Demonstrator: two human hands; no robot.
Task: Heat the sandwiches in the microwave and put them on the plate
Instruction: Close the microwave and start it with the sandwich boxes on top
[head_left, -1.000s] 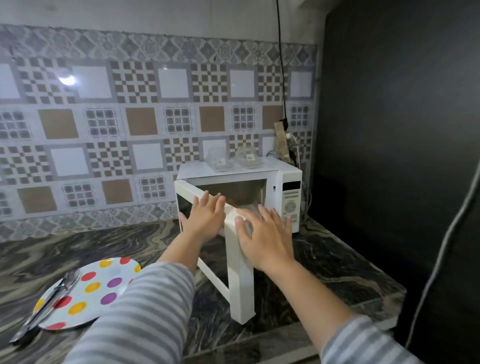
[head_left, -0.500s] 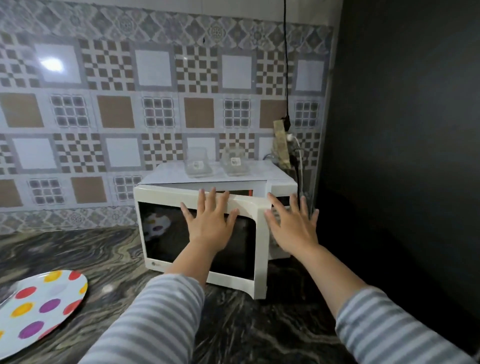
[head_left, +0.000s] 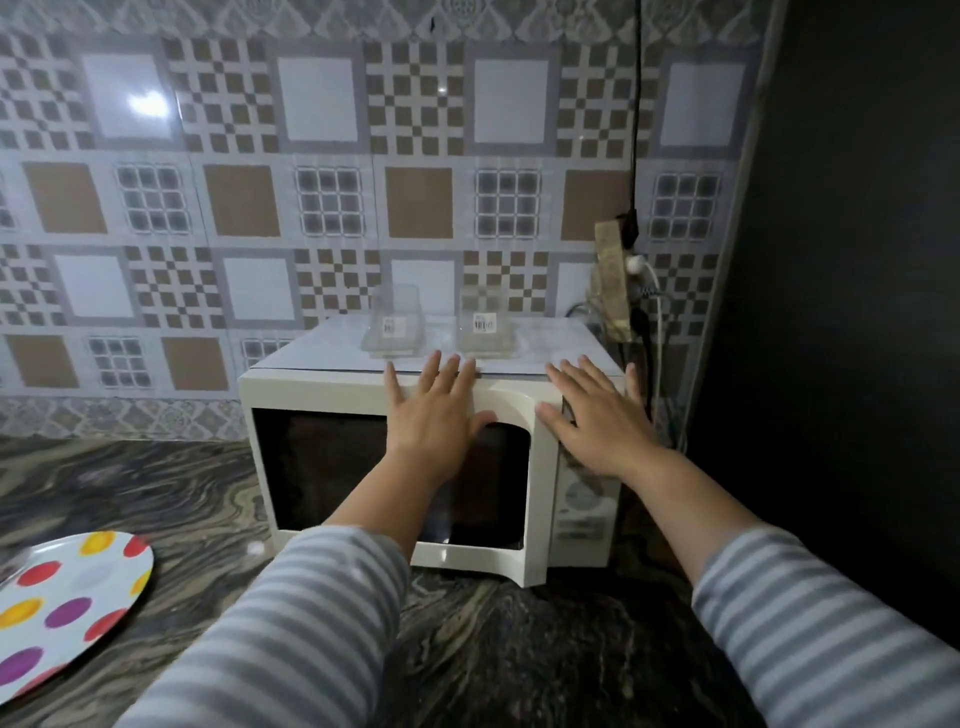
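- Striped grey sleeves fill the near edge, both arms reaching forward over the dark marbled counter (head_left: 519, 649).
- Near left, the plate (head_left: 67, 597) with coloured dots lies flat on the counter, well apart from the microwave, with no food on the part in view.
- Left hand (head_left: 436, 415) lies flat with fingers spread on the upper right of the microwave door (head_left: 332, 467), grasping nothing.
- Right hand (head_left: 597, 421) is also flat and spread, grasping nothing, over the top of the control panel (head_left: 582, 509); whether it touches is hard to tell.
- The door looks almost shut, though its lower right corner seems to stand a little proud of the microwave (head_left: 291, 384). My judgement: the step in hand is closing it. Press evenly near the latch side with the flat palm until it sits flush, while the other hand steadies the body so it does not slide back toward the wall.
- No sandwiches are visible; the door window is dark, so I cannot tell whether they are inside.
- Farther back, 2 clear plastic boxes (head_left: 395, 327) with labels stand on top of the microwave and look empty.
- Behind, the patterned tile wall (head_left: 322, 208) and a black cable (head_left: 636, 130) hanging at right.
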